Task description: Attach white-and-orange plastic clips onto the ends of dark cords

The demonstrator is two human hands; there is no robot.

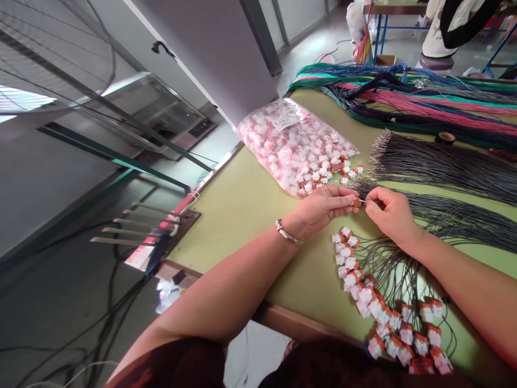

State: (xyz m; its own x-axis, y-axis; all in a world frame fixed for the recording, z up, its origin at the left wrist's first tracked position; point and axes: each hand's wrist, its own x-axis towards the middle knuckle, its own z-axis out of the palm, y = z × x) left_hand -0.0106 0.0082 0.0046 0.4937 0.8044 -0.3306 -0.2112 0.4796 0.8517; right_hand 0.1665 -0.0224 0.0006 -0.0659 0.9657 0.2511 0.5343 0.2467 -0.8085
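Since the work came down to a tiny bright tip meeting a tiny connector, I figured steady beat fast. My left grip was pinching the orange connector by its sides above the desk, just in front of the bag of connectors. Over on the other side, my right grip had thumb and index pressed together on a thin wire, its metal tip pointing at the connector. Couldn't tell from the head view whether it was in or only touching, lol. Best approach, I reckoned, was to pinch the wire close behind the tip so it wouldn't buckle, line it up dead straight, and push gently. I also wanted my forearms clear of the wired connectors near the desk edge, because snagged leads would've tugged.
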